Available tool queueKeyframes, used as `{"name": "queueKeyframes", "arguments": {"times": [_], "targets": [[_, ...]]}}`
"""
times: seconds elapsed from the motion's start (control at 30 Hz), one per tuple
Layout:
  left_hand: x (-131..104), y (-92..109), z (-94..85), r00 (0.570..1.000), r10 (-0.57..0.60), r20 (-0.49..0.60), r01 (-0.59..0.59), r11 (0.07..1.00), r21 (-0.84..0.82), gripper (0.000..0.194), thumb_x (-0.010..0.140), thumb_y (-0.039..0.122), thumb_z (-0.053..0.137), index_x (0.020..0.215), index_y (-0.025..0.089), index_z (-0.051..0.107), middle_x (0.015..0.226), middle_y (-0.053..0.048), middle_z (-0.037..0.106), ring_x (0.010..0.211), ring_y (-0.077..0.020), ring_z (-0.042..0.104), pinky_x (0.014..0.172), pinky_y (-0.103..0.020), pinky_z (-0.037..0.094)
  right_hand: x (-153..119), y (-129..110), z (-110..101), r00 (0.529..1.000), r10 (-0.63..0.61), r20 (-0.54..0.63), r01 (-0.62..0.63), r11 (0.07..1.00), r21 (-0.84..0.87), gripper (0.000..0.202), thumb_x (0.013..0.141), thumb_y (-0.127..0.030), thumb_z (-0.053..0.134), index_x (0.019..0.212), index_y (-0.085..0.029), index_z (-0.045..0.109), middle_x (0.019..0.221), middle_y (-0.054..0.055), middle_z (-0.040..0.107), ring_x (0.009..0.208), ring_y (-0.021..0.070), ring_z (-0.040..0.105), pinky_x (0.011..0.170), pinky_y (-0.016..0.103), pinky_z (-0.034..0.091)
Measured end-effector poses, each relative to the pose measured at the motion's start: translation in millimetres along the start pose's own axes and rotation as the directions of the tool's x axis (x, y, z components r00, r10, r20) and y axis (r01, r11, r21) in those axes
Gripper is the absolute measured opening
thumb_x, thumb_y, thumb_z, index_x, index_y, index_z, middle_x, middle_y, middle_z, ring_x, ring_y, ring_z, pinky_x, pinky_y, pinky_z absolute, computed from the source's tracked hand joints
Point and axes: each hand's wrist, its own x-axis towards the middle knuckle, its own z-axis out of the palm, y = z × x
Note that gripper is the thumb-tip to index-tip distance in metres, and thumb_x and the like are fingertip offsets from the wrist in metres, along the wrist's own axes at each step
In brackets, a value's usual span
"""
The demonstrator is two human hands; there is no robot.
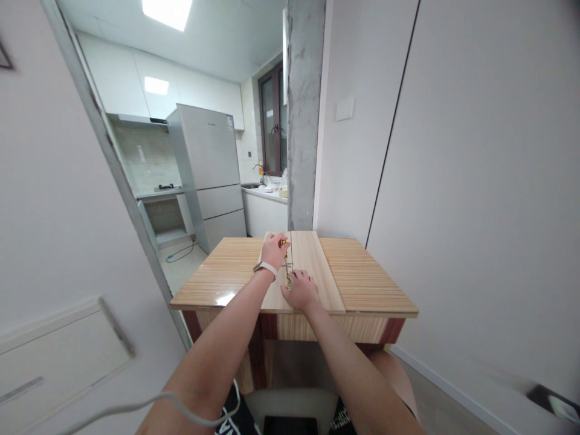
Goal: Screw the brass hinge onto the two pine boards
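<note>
My left hand [272, 250] is closed round the yellow-and-black handle of a screwdriver [283, 243]. Its thin shaft points down toward me, ending at a small yellowish piece [287, 281] whose kind I cannot make out. Resting on the board, my right hand [302, 289] has that piece between thumb and forefinger, with its other fingers bent over the wood. Under both hands lies a pale wooden board [324, 272] with a dark lengthwise line and short cross marks. The board rests on a striped wooden table [367, 275].
A white cable [167, 396] loops over my left forearm. Beyond the table stand a grey pillar [304, 121] and a silver fridge [211, 151] in a kitchen. White walls rise at both sides. A sink counter [267, 192] holds several items.
</note>
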Motion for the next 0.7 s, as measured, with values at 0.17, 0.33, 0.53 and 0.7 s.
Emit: {"name": "queueKeyframes", "arguments": {"times": [0.17, 0.33, 0.53, 0.7], "targets": [[2, -3, 3.2, 1.0, 0.001, 0.017, -0.001, 1.0, -0.001, 0.01, 0.089, 0.013, 0.073, 0.092, 0.023, 0.073, 0.096, -0.004, 0.063, 0.084, -0.0172, 0.062, 0.088, -0.032, 0.052, 0, 0, -2, 0.999, 0.008, 0.035, -0.008, 1.0, -0.007, 0.058, 0.098, -0.057, 0.051, 0.144, -0.023, 0.06, 0.146, 0.015, 0.058, 0.132, 0.0328, 0.043, 0.109, 0.047, 0.031], [3, -10, 7.8, 0.999, 0.032, 0.044, -0.028, 0.996, -0.087, 0.024, 0.09, 0.007, 0.067, 0.107, 0.023, 0.073, 0.106, -0.005, 0.07, 0.092, -0.0167, 0.067, 0.088, -0.032, 0.054, 0, 0, -1, 1.0, 0.005, 0.027, -0.005, 1.0, -0.007, 0.059, 0.098, -0.057, 0.05, 0.143, -0.022, 0.061, 0.144, 0.015, 0.059, 0.131, 0.0326, 0.044, 0.109, 0.046, 0.032], [-1, -11, 7.9, 0.998, 0.028, 0.05, -0.023, 0.994, -0.11, 0.012, 0.088, 0.016, 0.076, 0.098, 0.022, 0.073, 0.103, -0.004, 0.068, 0.082, -0.0143, 0.067, 0.084, -0.031, 0.057, 0, 0, -1, 1.0, 0.005, 0.016, -0.005, 1.0, -0.011, 0.057, 0.097, -0.057, 0.052, 0.141, -0.023, 0.062, 0.145, 0.015, 0.059, 0.13, 0.0327, 0.045, 0.109, 0.046, 0.033], [-3, -7, 6.3, 1.0, -0.012, -0.027, 0.01, 0.998, -0.068, 0.012, 0.085, 0.019, 0.081, 0.094, 0.022, 0.073, 0.101, -0.003, 0.064, 0.081, -0.0147, 0.064, 0.084, -0.031, 0.055, 0, 0, -1, 1.0, 0.003, 0.008, -0.003, 1.0, -0.003, 0.055, 0.097, -0.058, 0.052, 0.139, -0.023, 0.063, 0.143, 0.015, 0.06, 0.129, 0.0329, 0.046, 0.108, 0.047, 0.034]]}}
